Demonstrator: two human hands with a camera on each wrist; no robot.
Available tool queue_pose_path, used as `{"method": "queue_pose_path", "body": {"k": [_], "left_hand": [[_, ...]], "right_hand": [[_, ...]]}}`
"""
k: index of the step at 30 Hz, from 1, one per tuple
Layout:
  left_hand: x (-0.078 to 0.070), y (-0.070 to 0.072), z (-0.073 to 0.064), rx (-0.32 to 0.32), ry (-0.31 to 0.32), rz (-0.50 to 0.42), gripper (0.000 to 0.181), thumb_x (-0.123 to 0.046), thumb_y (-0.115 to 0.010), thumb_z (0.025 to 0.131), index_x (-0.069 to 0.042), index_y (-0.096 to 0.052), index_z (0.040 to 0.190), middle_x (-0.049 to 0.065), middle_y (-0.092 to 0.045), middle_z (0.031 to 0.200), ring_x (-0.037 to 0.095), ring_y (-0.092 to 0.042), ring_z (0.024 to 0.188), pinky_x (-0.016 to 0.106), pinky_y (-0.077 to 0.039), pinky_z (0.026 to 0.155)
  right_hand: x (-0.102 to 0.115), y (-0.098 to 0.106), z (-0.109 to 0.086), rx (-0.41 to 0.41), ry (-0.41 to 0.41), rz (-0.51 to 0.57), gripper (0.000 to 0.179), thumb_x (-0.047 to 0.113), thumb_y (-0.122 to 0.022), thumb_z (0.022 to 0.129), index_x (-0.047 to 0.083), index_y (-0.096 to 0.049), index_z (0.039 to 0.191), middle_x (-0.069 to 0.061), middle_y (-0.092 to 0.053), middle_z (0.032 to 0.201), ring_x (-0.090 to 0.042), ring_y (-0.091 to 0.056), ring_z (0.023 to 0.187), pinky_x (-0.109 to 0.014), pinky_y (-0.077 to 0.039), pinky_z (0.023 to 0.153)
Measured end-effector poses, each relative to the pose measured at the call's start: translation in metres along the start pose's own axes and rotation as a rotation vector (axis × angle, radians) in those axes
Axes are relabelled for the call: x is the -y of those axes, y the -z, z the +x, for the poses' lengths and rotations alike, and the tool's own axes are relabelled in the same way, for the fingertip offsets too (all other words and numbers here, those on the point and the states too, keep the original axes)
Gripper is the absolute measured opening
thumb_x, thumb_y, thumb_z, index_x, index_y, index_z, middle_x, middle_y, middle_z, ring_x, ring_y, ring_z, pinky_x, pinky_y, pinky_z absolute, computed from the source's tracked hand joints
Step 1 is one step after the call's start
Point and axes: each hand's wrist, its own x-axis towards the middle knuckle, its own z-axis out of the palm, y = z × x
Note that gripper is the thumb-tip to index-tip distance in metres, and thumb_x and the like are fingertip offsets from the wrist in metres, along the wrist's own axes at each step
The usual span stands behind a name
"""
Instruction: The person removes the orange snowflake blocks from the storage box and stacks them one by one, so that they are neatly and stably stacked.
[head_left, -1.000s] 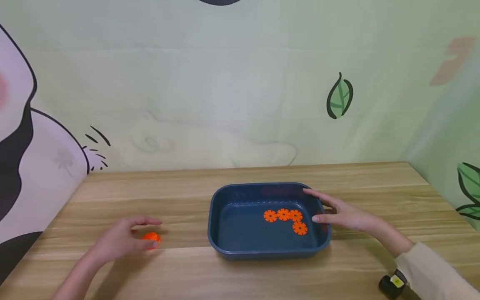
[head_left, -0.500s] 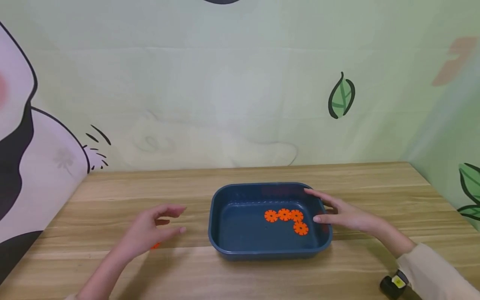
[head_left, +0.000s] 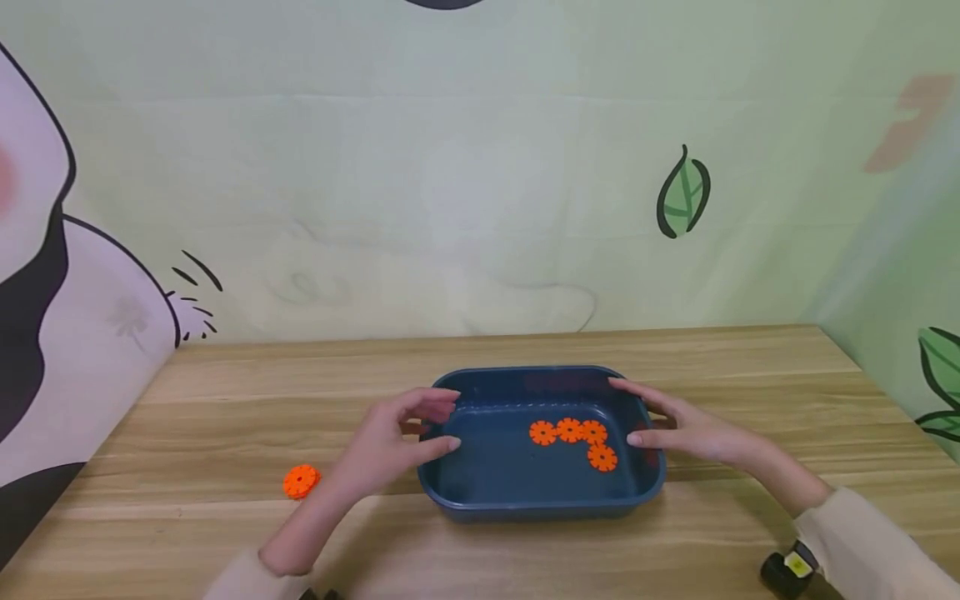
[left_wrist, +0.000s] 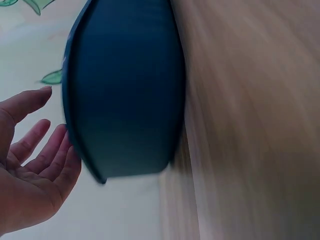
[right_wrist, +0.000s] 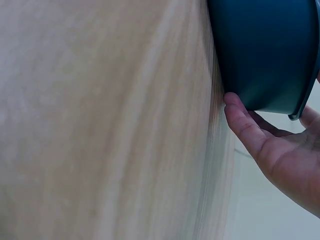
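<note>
A dark blue rectangular basin (head_left: 495,483) stands on the wooden table. On its floor lie several orange notched plastic discs (head_left: 570,430), near the right side. My left hand (head_left: 397,437) hovers over the basin's left rim with its fingers spread and relaxed, holding nothing; in the left wrist view its fingers (left_wrist: 52,160) are beside the rim, and contact is unclear. At the right end, my right hand (head_left: 690,429) grips the basin's wall, thumb over the rim and other fingers along the outside. More orange discs (head_left: 302,482), apparently stacked, lie on the table left of the basin.
The wooden table (head_left: 360,367) meets a cartoon-printed backdrop (head_left: 450,208) at the back, with another printed panel along the right edge. A black wrist device (head_left: 787,573) is worn at the right sleeve.
My left hand has left the orange discs on the table and moved right to the basin's left rim. The right hand has stayed at the basin's right end.
</note>
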Motion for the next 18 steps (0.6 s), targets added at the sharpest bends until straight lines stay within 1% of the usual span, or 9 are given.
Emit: {"method": "queue_pose_path", "body": {"k": [3, 6, 9, 13, 18], "left_hand": [[-0.003, -0.013, 0.009, 0.023, -0.008, 0.012, 0.045, -0.015, -0.073, 0.077, -0.012, -0.058, 0.119, 0.006, -0.062, 0.109, 0.023, -0.058, 0.099, 0.042, -0.047, 0.084], [-0.005, -0.025, 0.018, 0.047, -0.028, 0.014, 0.044, -0.015, -0.073, 0.077, -0.011, -0.058, 0.119, 0.008, -0.062, 0.111, 0.021, -0.058, 0.098, 0.043, -0.047, 0.085], [-0.008, -0.037, 0.028, 0.078, -0.059, 0.019, 0.044, -0.014, -0.072, 0.078, -0.009, -0.058, 0.119, 0.011, -0.061, 0.112, 0.023, -0.058, 0.098, 0.044, -0.047, 0.084], [-0.012, -0.051, 0.038, 0.128, -0.092, 0.049, 0.045, -0.015, -0.072, 0.078, -0.005, -0.057, 0.120, 0.013, -0.061, 0.114, 0.024, -0.058, 0.099, 0.044, -0.047, 0.084], [-0.015, -0.064, 0.048, 0.181, -0.076, 0.106, 0.048, -0.017, -0.072, 0.079, -0.005, -0.055, 0.122, 0.012, -0.059, 0.118, 0.024, -0.057, 0.102, 0.039, -0.049, 0.083]], "right_hand": [[0.000, 0.000, 0.000, -0.001, 0.000, -0.001, 0.069, 0.022, -0.057, 0.090, 0.013, -0.018, 0.146, -0.025, -0.005, 0.149, -0.052, -0.011, 0.130, -0.058, -0.028, 0.098], [0.000, 0.000, -0.001, -0.001, -0.003, 0.004, 0.069, 0.022, -0.058, 0.090, 0.013, -0.018, 0.146, -0.025, -0.005, 0.149, -0.052, -0.012, 0.129, -0.058, -0.029, 0.098], [0.002, 0.000, -0.001, 0.002, -0.006, 0.008, 0.069, 0.022, -0.057, 0.090, 0.013, -0.018, 0.146, -0.025, -0.004, 0.149, -0.052, -0.013, 0.129, -0.057, -0.031, 0.097], [0.003, 0.000, -0.002, 0.005, -0.004, 0.013, 0.069, 0.021, -0.057, 0.090, 0.013, -0.017, 0.146, -0.025, -0.004, 0.148, -0.052, -0.013, 0.129, -0.056, -0.032, 0.097], [0.003, 0.000, -0.002, 0.009, 0.010, 0.020, 0.069, 0.019, -0.057, 0.090, 0.012, -0.017, 0.146, -0.025, -0.006, 0.148, -0.051, -0.014, 0.130, -0.056, -0.032, 0.097]]}}
